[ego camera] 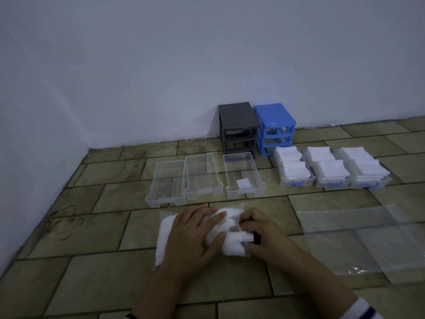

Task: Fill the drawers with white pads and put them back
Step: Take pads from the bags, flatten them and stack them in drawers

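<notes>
While the left hand (195, 236) presses flat on the clear plastic bag of white pads (220, 233) on the tiled floor (92, 249), the right hand (262, 236) pinching at its opening should draw out a few pads cleanly for the nearly empty clear plastic drawer (243, 176) just beyond.

Both forearms reach in from the bottom edge to mid-frame. Left hand (195, 233) lies flat, fingers spread, pressing down. Right hand (259, 233) is curled, fingertips pinching.
</notes>
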